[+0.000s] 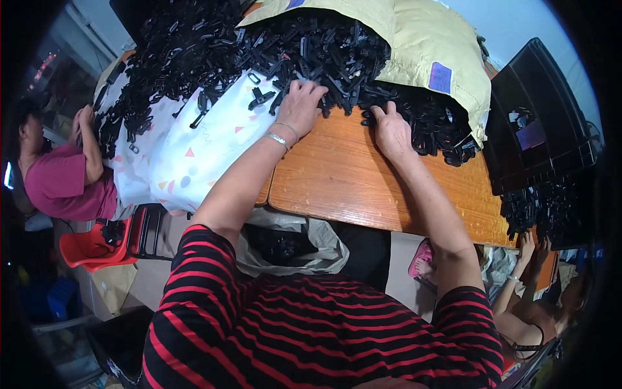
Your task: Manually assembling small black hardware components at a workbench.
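My left hand (301, 107), with a bracelet at the wrist, rests at the near edge of a big heap of small black plastic parts (317, 58). Its fingers are bent but apart, with tips touching the parts; nothing shows held. My right hand (394, 134) lies at the left edge of another spread of black parts (433, 126), fingers apart and pointing at them. Between both hands runs the bare wood of the table (350, 162). Single black parts (260, 98) lie on a white patterned cloth (207, 152) left of my left hand.
A yellowish sack (414, 32) spills parts at the back. To the right a black bin (541, 117) stands tilted. Below the table edge sits an open white sack (330, 256). Co-workers sit left (65, 175) and right (538, 318). A red chair (84, 249) stands at left.
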